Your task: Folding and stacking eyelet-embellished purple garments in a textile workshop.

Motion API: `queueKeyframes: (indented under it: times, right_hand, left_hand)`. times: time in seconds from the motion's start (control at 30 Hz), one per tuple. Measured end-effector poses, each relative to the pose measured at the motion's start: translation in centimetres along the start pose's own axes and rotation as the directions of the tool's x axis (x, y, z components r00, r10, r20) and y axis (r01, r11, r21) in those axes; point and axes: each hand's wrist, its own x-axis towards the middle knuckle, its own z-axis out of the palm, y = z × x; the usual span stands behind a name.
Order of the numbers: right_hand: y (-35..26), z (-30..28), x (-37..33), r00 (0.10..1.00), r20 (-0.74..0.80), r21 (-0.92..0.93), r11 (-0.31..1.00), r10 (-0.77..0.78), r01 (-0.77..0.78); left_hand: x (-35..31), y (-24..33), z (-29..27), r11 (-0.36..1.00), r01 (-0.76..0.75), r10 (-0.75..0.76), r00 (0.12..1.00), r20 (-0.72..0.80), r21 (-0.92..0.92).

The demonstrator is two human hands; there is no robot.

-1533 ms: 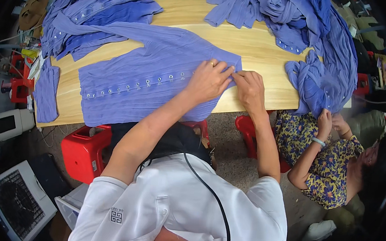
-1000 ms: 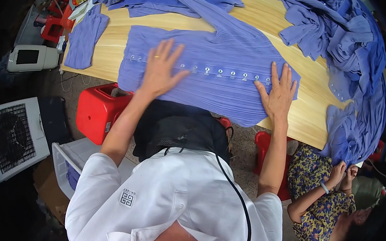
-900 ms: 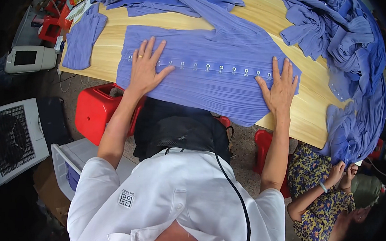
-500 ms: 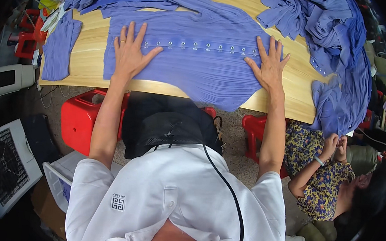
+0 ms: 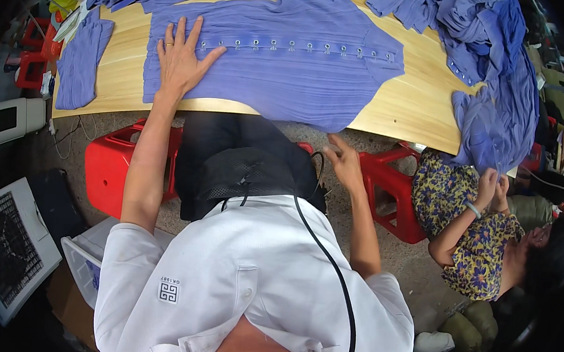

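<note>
A blue-purple pleated garment (image 5: 270,81) lies spread on the wooden table, a row of small round, shiny fasteners running across it. My left hand (image 5: 181,63) rests flat on its left end, fingers extended, thumb out beside the row. Part of the cloth droops over the table's near edge. Just below that drooping hem is my right hand (image 5: 345,163), off the table, its thumb and index finger apart and no object visible between them. Its other fingers are partly curled.
More purple garments are heaped at the far left and along the right side. A folded purple piece (image 5: 84,65) lies at the table's left end. Red stools (image 5: 111,168) stand below. At right, a person in a floral top (image 5: 472,226) handles purple cloth.
My right hand has left the garment's right end and dropped below the table edge, toward me. The garment's right end now shows uncovered. My left hand stays flat on the cloth.
</note>
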Motion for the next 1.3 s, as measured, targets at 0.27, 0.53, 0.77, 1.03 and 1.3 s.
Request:
queueKeyframes:
  times: [0.27,0.53,0.77,1.03,1.3]
  right_hand:
    - [2.0,7.2,8.2,0.884,0.425,-0.087,0.981,0.196,-0.175]
    - [-2.8,-4.2,-0.2,0.957,0.288,-0.05,0.998,0.04,-0.026]
    - [-14.8,-7.0,-2.1,0.94,0.331,0.614,0.775,-0.078,-0.152]
    - [-22.5,-1.4,0.4,0.939,0.306,0.862,0.463,-0.155,-0.205]
    - [-22.4,-1.6,3.6,0.977,0.1,0.758,0.65,-0.191,0.049]
  left_hand:
    - [0.2,-0.1,0.7,1.0,0.017,-0.017,1.0,0.005,0.01]
    - [0.1,-1.1,0.9,1.0,0.027,-0.026,1.0,0.009,-0.009]
    - [-0.5,2.7,-2.5,0.989,-0.132,0.121,0.979,-0.162,-0.059]
    - [-9.5,14.8,-13.6,0.266,0.408,0.514,0.707,0.486,-0.874]
    - [-9.3,14.8,-11.7,-0.028,0.752,0.594,0.543,0.594,-0.659]
